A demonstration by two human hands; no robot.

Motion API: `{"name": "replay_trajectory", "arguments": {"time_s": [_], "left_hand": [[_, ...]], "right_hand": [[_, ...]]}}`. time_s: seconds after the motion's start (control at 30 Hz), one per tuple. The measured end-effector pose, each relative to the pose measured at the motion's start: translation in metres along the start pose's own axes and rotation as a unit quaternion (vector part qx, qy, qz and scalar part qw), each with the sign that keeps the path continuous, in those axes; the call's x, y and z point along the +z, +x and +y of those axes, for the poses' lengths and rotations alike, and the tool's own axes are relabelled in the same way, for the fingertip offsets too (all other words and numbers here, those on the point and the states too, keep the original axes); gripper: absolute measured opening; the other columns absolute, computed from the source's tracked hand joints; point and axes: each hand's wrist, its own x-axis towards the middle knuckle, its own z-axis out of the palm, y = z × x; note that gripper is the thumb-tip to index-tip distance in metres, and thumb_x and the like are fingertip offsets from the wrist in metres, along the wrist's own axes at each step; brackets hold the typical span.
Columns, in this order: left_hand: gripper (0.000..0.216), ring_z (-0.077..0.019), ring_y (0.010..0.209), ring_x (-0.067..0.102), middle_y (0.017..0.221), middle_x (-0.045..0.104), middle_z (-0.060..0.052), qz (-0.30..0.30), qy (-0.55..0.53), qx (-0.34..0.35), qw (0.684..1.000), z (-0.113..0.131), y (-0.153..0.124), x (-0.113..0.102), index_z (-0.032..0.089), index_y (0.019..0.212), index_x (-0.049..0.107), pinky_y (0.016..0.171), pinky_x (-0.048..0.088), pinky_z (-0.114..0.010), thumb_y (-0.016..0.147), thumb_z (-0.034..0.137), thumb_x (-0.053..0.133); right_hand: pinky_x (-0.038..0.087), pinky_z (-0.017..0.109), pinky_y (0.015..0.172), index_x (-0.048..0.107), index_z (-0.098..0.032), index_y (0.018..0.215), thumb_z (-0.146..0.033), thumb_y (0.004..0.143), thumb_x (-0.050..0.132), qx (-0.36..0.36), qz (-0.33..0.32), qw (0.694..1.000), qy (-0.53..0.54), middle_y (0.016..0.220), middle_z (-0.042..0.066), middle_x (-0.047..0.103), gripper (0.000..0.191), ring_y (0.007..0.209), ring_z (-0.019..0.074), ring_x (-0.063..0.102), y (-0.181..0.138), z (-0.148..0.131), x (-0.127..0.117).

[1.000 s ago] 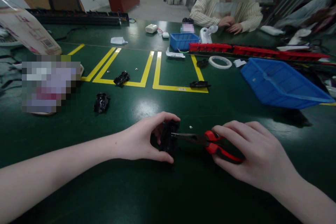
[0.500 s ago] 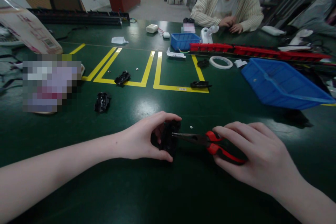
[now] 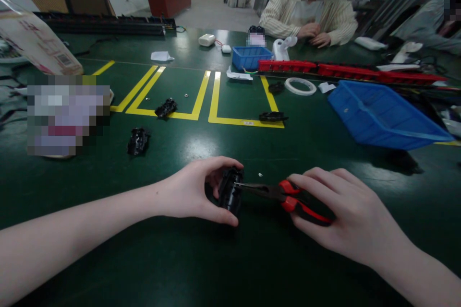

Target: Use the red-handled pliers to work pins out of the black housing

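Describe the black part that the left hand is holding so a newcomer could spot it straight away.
On the near edge of the green table, the two bare forearms meet. The left hand pinches a small black plastic part upright between thumb and fingers. Unlike the loose black parts lying farther back, the tip of the red-handled pliers in the right hand touches it.

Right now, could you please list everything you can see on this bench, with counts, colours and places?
black part: 1, black, held in left hand
pliers: 1, red handles, tip at the held part
loose black parts: 4, black, on and near the yellow lines
large bin: 1, blue, right
small bin: 1, blue, far centre
tape roll: 1, white
table: 1, green
left hand: grips part
right hand: grips pliers
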Motion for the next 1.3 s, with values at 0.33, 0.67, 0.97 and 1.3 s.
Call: {"name": "replay_trajectory", "arguments": {"time_s": [0.33, 0.67, 0.97, 1.3], "left_hand": [[0.078, -0.0251, 0.107, 0.06, 0.126, 0.057, -0.007, -0.009, 0.042, 0.032, 0.999, -0.002, 0.0, -0.002, 0.023, 0.135, 0.046, 0.09, 0.053, -0.043, 0.067, 0.031, 0.085], [0.079, -0.0291, 0.115, 0.058, 0.128, 0.057, -0.009, -0.02, 0.004, 0.008, 1.0, 0.002, 0.0, -0.003, 0.023, 0.134, 0.048, 0.098, 0.048, -0.049, 0.065, 0.034, 0.086], [0.081, -0.0283, 0.116, 0.057, 0.13, 0.056, -0.008, -0.042, -0.002, 0.008, 0.999, 0.003, 0.0, -0.004, 0.024, 0.136, 0.047, 0.102, 0.045, -0.051, 0.065, 0.03, 0.086], [0.09, -0.0303, 0.13, 0.049, 0.143, 0.049, -0.007, -0.06, -0.055, 0.015, 0.997, -0.001, -0.001, -0.007, 0.03, 0.146, 0.037, 0.11, 0.038, -0.051, 0.069, 0.026, 0.084]], "right_hand": [[0.049, 0.034, 0.063, 0.062, -0.023, 0.112, -0.034, 0.078, 0.062, 0.048, -0.034, 0.996, 0.066, 0.097, 0.006, 0.069, 0.036, 0.073, 0.019, 0.062, -0.002, 0.003, 0.008], [0.051, 0.035, 0.062, 0.061, -0.023, 0.11, -0.032, 0.076, 0.062, 0.064, -0.041, 0.992, 0.097, 0.096, 0.006, 0.07, 0.035, 0.073, 0.0196, 0.064, -0.001, 0.0, 0.007], [0.053, 0.035, 0.067, 0.059, -0.025, 0.106, -0.028, 0.074, 0.064, 0.071, -0.052, 0.986, 0.139, 0.097, 0.004, 0.069, 0.033, 0.08, 0.0202, 0.066, 0.002, -0.004, 0.011], [0.052, 0.046, 0.076, 0.054, -0.026, 0.116, -0.028, 0.076, 0.065, 0.065, 0.058, 0.992, 0.094, 0.104, 0.008, 0.065, 0.042, 0.094, 0.0293, 0.064, 0.002, 0.0, 0.01]]}}
